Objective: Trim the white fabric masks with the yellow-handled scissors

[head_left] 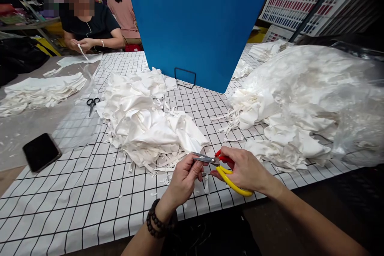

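Observation:
My right hand (246, 168) grips a pair of scissors (223, 168) with yellow and red handles, its metal blades pointing left. My left hand (184, 178), a dark bead bracelet on its wrist, pinches at the blade tips; a thin white strip (206, 184) hangs below its fingers. Both hands hover over the near edge of a white table cover with a black grid (75, 204). Just beyond them lies a heap of white cloth scraps (147, 120).
A larger pile of white cloth (300, 100) partly in clear plastic lies right. A blue board (198, 20) stands upright behind. A phone (41, 152) and black scissors (92, 104) lie left, near stacked white pieces (39, 92). A person in black (90, 28) works opposite.

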The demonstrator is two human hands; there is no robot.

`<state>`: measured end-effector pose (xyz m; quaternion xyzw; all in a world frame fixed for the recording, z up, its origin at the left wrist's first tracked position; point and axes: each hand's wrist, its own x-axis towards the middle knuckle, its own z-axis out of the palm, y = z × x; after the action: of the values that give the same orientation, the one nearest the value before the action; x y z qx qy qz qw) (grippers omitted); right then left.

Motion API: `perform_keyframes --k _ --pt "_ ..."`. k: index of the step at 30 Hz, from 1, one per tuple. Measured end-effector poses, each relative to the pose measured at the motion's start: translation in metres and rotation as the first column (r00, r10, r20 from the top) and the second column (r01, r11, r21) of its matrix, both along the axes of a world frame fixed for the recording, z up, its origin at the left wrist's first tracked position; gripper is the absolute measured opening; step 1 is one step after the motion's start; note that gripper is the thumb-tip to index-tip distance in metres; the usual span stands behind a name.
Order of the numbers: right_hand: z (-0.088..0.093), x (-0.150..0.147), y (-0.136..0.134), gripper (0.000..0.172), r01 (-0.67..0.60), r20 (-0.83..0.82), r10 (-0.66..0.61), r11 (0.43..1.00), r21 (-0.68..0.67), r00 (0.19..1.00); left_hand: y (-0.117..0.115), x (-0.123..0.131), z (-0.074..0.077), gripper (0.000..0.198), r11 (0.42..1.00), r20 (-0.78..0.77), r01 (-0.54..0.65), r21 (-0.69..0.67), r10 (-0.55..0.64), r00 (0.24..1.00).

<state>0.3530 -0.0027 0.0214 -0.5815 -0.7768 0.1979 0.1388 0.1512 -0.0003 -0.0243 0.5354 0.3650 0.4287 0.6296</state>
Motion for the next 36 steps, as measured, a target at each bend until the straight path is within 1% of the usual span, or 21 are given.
perform_keyframes --k 4,8,11,14,17,19,20,21,23,24,25,26,28,29,30,31,32,33,34,35,36 --pt "0.0 0.001 0.001 0.031 -0.01 0.023 0.01 0.999 0.03 1.0 0.002 -0.003 0.002 0.024 0.999 0.013 0.016 -0.031 -0.015 1.0" --pt "-0.007 0.002 0.003 0.029 -0.008 0.009 0.007 0.997 0.075 1.0 0.004 -0.002 0.004 0.026 0.998 0.036 0.038 -0.057 -0.036 0.999" --pt "-0.015 0.002 0.001 0.03 0.005 -0.105 -0.001 0.999 0.034 0.994 0.004 0.002 0.002 0.025 0.994 0.087 0.061 -0.092 -0.053 0.995" --pt "-0.022 0.01 0.0 0.033 0.03 -0.309 -0.061 0.994 -0.104 0.949 0.009 0.002 0.003 0.025 0.994 0.114 0.048 -0.095 -0.037 0.993" --pt "-0.028 0.034 0.005 0.033 0.147 -0.433 -0.226 0.967 -0.207 0.873 0.029 -0.014 0.022 0.023 0.994 -0.01 -0.082 0.068 0.082 0.997" --pt "-0.031 0.057 0.015 0.031 0.323 -0.393 -0.382 0.923 -0.209 0.837 0.054 -0.035 0.049 0.021 0.939 -0.111 -0.216 0.268 0.253 0.961" --pt "-0.031 0.07 0.022 0.029 0.423 -0.346 -0.463 0.886 -0.188 0.816 0.07 -0.048 0.065 0.02 0.888 -0.125 -0.279 0.365 0.344 0.931" --pt "-0.031 0.082 0.031 0.027 0.516 -0.294 -0.537 0.843 -0.154 0.791 0.087 -0.061 0.082 0.019 0.811 -0.098 -0.353 0.466 0.444 0.891" --pt "-0.029 0.102 0.054 0.023 0.652 -0.209 -0.651 0.754 -0.071 0.73 0.123 -0.085 0.113 0.024 0.688 -0.107 -0.398 0.607 0.567 0.817" --pt "-0.028 0.109 0.067 0.022 0.696 -0.188 -0.688 0.717 -0.03 0.701 0.14 -0.096 0.125 0.028 0.652 -0.164 -0.373 0.66 0.609 0.776" --pt "-0.027 0.115 0.08 0.021 0.728 -0.177 -0.716 0.685 0.006 0.675 0.156 -0.105 0.134 0.034 0.644 -0.271 -0.31 0.699 0.641 0.719" --pt "-0.026 0.12 0.093 0.023 0.755 -0.168 -0.741 0.654 0.042 0.651 0.168 -0.112 0.141 0.04 0.657 -0.409 -0.225 0.719 0.662 0.628" --pt "-0.024 0.127 0.116 0.031 0.799 -0.162 -0.782 0.593 0.105 0.602 0.184 -0.118 0.144 0.05 0.738 -0.676 -0.052 0.673 0.642 0.36" --pt "-0.023 0.13 0.125 0.035 0.815 -0.166 -0.798 0.567 0.124 0.58 0.186 -0.118 0.141 0.054 0.774 -0.756 -0.001 0.633 0.618 0.218" --pt "-0.022 0.132 0.132 0.036 0.826 -0.172 -0.808 0.547 0.132 0.563 0.184 -0.114 0.136 0.057 0.794 -0.792 0.024 0.607 0.601 0.108" --pt "-0.02 0.134 0.136 0.035 0.832 -0.181 -0.812 0.54 0.13 0.555 0.179 -0.108 0.13 0.06 0.798 -0.798 0.034 0.602 0.6 0.052" --pt "-0.018 0.135 0.137 0.033 0.83 -0.192 -0.807 0.545 0.123 0.558 0.171 -0.1 0.123 0.062 0.788 -0.789 0.035 0.614 0.612 0.056" --pt "-0.016 0.133 0.135 0.03 0.818 -0.208 -0.792 0.564 0.115 0.575 0.161 -0.088 0.114 0.061 0.778 -0.776 0.036 0.627 0.62 0.119" --pt "-0.013 0.128 0.13 0.027 0.796 -0.227 -0.765 0.595 0.109 0.603 0.151 -0.075 0.105 0.056 0.794 -0.779 0.043 0.606 0.581 0.237" --pt "-0.01 0.118 0.123 0.025 0.763 -0.248 -0.726 0.638 0.108 0.642 0.142 -0.061 0.096 0.052 0.843 -0.79 0.056 0.536 0.477 0.385" --pt "-0.007 0.105 0.112 0.023 0.72 -0.269 -0.677 0.685 0.109 0.685 0.133 -0.045 0.087 0.05 0.904 -0.78 0.084 0.419 0.311 0.543"
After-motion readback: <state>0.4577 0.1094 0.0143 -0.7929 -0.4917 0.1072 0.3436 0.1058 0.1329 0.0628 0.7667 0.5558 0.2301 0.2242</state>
